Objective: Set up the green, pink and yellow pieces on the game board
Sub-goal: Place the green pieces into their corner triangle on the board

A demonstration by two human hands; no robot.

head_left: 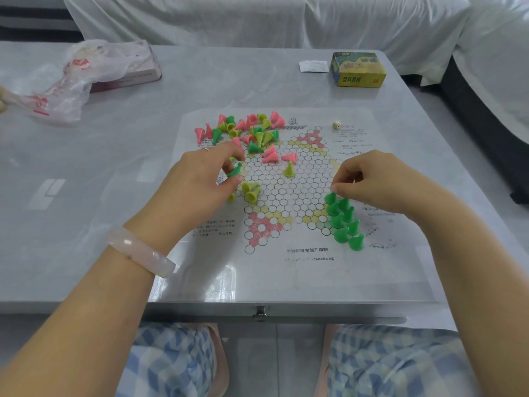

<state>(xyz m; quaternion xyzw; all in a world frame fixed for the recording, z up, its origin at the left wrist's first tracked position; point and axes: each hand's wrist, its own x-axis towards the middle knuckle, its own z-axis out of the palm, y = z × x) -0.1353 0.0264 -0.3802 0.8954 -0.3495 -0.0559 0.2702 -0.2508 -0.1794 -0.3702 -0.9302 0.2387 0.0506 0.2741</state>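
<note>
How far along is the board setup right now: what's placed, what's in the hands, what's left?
Done: a block of upright green cone pieces fills the board's near-right corner. In hand: the right hand sets one more at that block's top; the left hand pinches another green cone piece. Left: the mixed pile of pink, yellow and green cones at the paper game board's far-left; pink and yellow look barely started.

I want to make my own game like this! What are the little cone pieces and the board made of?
The green pieces look like moulded plastic: smooth, slightly shiny, solid colour all through. The board seems to be a thin printed sheet, paper or plastic film. It lies flat on the table with printed circles and text; which of the two is hard to tell.
</note>
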